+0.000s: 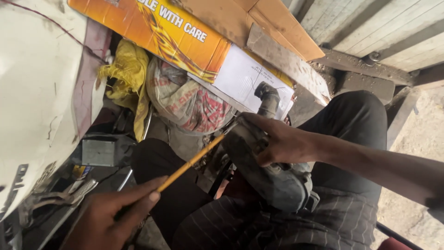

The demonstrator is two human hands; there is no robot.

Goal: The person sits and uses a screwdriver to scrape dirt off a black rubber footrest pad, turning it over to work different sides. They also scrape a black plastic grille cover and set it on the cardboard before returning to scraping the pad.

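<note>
Grimy grey motor housing [273, 178]: resting on the person's lap, right hand [273, 139] clamped over its upper end. Yellow-handled screwdriver [192, 162]: pinched in left hand [108, 217], tip at housing's edge. Advice: keep the shaft in line with the fastener, housing braced firmly. Behind: orange cardboard box [162, 28], yellow rag [127, 69].

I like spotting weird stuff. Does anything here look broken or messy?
Yes. The white panel on the left has cracks and scratches. The grey machine part under the right hand looks caked in grime. A yellow rag lies crumpled behind.
</note>
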